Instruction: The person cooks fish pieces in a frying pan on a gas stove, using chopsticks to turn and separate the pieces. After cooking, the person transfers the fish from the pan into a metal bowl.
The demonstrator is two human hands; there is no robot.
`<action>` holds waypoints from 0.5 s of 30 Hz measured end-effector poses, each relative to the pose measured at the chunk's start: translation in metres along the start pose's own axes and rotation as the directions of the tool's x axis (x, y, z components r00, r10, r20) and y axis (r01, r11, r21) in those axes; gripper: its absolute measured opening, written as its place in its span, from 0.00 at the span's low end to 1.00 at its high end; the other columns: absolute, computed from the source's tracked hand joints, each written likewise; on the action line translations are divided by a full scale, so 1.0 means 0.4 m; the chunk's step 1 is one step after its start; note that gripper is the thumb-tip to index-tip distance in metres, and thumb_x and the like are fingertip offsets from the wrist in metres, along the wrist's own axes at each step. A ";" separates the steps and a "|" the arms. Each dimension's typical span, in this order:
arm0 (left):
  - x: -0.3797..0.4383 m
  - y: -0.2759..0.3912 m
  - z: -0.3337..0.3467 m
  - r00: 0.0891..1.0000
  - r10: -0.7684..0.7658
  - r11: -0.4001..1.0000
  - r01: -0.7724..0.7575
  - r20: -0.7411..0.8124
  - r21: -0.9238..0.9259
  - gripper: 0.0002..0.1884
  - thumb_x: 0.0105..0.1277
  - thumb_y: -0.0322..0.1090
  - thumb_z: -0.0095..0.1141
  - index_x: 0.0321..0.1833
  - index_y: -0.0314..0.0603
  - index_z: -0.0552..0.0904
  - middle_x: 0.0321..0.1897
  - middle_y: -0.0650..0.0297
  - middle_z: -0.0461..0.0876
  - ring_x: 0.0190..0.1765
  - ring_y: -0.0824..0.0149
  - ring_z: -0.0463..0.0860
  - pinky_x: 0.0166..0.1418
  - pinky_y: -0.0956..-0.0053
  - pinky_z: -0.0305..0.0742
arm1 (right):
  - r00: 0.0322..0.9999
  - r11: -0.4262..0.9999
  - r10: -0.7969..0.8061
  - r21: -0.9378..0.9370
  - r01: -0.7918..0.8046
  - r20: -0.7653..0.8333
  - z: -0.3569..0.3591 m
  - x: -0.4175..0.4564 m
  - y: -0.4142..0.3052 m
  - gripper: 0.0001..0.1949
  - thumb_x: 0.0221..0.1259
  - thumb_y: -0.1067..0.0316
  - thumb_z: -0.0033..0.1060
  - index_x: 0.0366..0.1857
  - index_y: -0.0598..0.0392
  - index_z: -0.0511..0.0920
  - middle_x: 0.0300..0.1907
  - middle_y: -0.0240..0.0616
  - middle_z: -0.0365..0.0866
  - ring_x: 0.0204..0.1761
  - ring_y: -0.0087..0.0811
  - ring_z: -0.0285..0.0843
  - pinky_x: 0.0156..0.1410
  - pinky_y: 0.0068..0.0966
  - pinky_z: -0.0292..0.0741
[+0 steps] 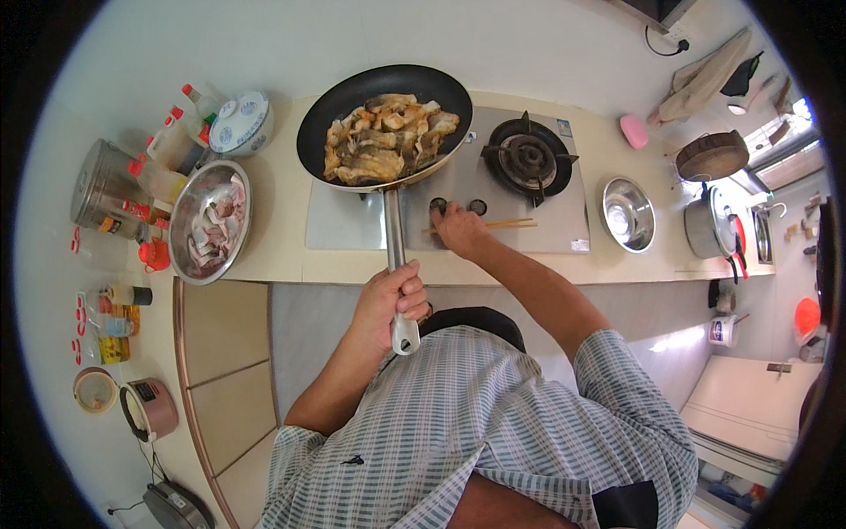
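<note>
My left hand (386, 305) is closed around the metal handle of a black frying pan (317, 132), which is above the left side of the gas stove. Browned fish pieces (390, 142) lie in the pan. With its fingers at the left control knob (438, 204), my right hand (461, 229) rests over the front of the steel stovetop (344, 221). Wooden chopsticks (515, 223) lie on the stovetop by that hand, partly hidden under it. A second knob (477, 207) is just to the right. The right burner (529, 155) shows no pan on it.
A steel bowl of raw fish pieces (215, 228) stands left of the stove, near a lidded patterned bowl (241, 125) and several bottles (162, 178). To the right are an empty steel bowl (628, 215), a pink object (633, 131) and a lidded pot (710, 225).
</note>
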State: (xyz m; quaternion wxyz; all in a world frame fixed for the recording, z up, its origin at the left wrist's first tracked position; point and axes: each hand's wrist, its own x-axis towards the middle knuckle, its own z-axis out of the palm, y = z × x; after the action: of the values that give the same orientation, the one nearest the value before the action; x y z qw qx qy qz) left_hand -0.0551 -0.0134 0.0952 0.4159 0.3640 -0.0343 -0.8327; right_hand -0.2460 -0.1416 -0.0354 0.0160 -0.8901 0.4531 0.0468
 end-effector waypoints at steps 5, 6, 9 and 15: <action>0.004 -0.008 0.008 1.000 0.006 1.000 -0.006 -0.025 0.017 0.16 0.77 0.36 0.58 0.29 0.48 0.70 0.19 0.72 0.69 0.18 0.77 0.64 0.21 0.77 0.62 | 1.000 1.000 0.015 0.017 -0.015 0.013 0.003 0.005 0.002 0.17 0.68 0.67 0.54 0.56 0.64 0.77 0.45 0.61 0.81 0.43 0.50 0.88 0.43 0.37 0.87; 0.005 -0.010 0.006 1.000 0.006 1.000 -0.005 -0.029 0.015 0.15 0.77 0.36 0.58 0.29 0.48 0.70 0.19 0.72 0.69 0.18 0.77 0.64 0.22 0.76 0.62 | 1.000 1.000 0.019 0.019 -0.019 0.017 0.003 0.004 0.002 0.17 0.69 0.67 0.54 0.56 0.64 0.77 0.45 0.61 0.81 0.43 0.50 0.88 0.43 0.37 0.87; 0.008 -0.003 0.003 1.000 -0.008 1.000 0.008 -0.020 0.001 0.15 0.76 0.35 0.58 0.30 0.48 0.70 0.20 0.72 0.69 0.18 0.77 0.65 0.22 0.76 0.62 | 0.999 0.999 0.021 0.028 -0.022 0.030 0.001 0.005 0.006 0.17 0.69 0.67 0.53 0.57 0.64 0.77 0.46 0.60 0.81 0.43 0.50 0.89 0.43 0.37 0.87; 0.016 -0.021 -0.014 1.000 0.006 1.000 -0.006 -0.010 0.013 0.14 0.76 0.35 0.59 0.31 0.47 0.70 0.21 0.71 0.70 0.18 0.77 0.65 0.22 0.75 0.62 | 0.999 1.000 0.010 0.007 -0.011 0.034 0.006 0.011 0.014 0.18 0.70 0.66 0.53 0.60 0.63 0.76 0.47 0.61 0.80 0.43 0.50 0.89 0.43 0.37 0.88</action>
State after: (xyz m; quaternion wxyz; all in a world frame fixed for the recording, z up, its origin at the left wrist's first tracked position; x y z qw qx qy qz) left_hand -0.0597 -0.0112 0.0842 0.4160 0.3709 -0.0387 -0.8294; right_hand -0.2481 -0.1482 -0.0383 0.0267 -0.8867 0.4577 0.0603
